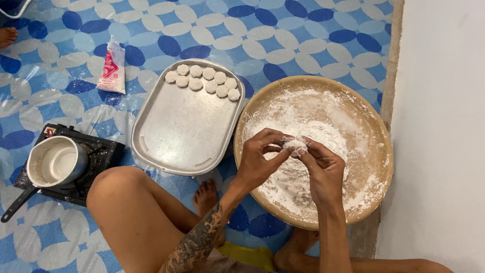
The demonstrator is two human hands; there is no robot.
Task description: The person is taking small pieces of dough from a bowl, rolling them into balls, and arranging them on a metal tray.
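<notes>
Nearest the camera, the person sits on the floor with bare knees bent and one foot (206, 194) tucked between the legs. Just beyond, both hands meet over a wide round wooden bowl (376, 126) dusted with white flour. The left hand (258, 159) and the right hand (323, 169) each close their grip on one small lump of white dough (295, 146) — fingertips pinch it from both sides, and it is held just above the floured heap in the bowl.

To the left of the bowl, touching its rim, lies a rounded metal tray (182, 131). Along its far edge sit two short rows of round white dough pieces (204, 79), close together, the rest of the tray bare.

Further left, a small pot (55, 162) with a dark handle stands on a black stove (103, 151). Beyond these — on the blue-and-white patterned floor mat (303, 35) — lies a white and pink packet (112, 68), well apart from the tray.
</notes>
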